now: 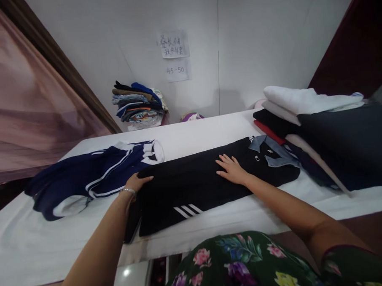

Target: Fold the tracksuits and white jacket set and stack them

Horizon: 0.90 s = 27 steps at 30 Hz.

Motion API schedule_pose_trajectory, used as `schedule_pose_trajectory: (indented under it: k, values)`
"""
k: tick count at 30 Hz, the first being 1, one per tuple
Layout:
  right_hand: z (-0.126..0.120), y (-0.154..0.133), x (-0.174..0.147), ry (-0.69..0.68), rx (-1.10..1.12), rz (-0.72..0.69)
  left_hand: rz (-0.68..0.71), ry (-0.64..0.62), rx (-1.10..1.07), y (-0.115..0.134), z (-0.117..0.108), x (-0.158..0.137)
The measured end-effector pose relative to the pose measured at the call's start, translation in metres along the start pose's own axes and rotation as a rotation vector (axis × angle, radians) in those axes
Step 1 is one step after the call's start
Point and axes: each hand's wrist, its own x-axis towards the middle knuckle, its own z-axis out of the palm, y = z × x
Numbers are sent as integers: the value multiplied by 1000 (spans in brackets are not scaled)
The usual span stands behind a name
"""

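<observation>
A black shirt (186, 177) with a grey-blue denim collar (275, 160) and three white stripes lies folded lengthwise on the white table. At its left end, my left hand (137, 182) grips the edge, thumb on top and the other fingers mostly hidden beneath the cloth. My right hand (232, 168) rests flat on the middle of the shirt, fingers spread. A dark flap of the shirt shows below my left hand, near the table's front edge. Just left of it lies a navy jacket (113, 171) with white trim, loosely spread.
A stack of folded clothes (140, 105) stands behind the table at back left. Another pile of folded garments (343, 140), white on top, sits at the right beside the collar. Handwritten paper signs (174, 44) hang on the wall. A pink curtain (33, 95) drapes at the left.
</observation>
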Motion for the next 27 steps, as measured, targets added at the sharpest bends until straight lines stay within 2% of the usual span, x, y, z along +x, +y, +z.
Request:
schedule_pose_trajectory:
  k: [3, 7, 10, 13, 17, 24, 27]
  values:
    - [1, -25, 0, 98, 15, -114, -133, -189, -236, -1, -6, -2]
    - [24, -44, 2, -15, -28, -179, -139, -340, -333, -5, -13, -8]
    - [39, -43, 3, -24, -58, -169, -64, -313, -264, -4, -14, -14]
    - [41, -40, 4, -20, -59, -170, 22, -237, -224, 4, -15, -21]
    - [36, -37, 5, -59, -9, -163, 106, -199, -200, 32, -21, -27]
    - [33, -32, 7, -76, 147, -138, 305, -234, -202, 111, -32, -47]
    - [33, -32, 4, -60, 135, -157, 344, -227, -156, 131, -31, -51]
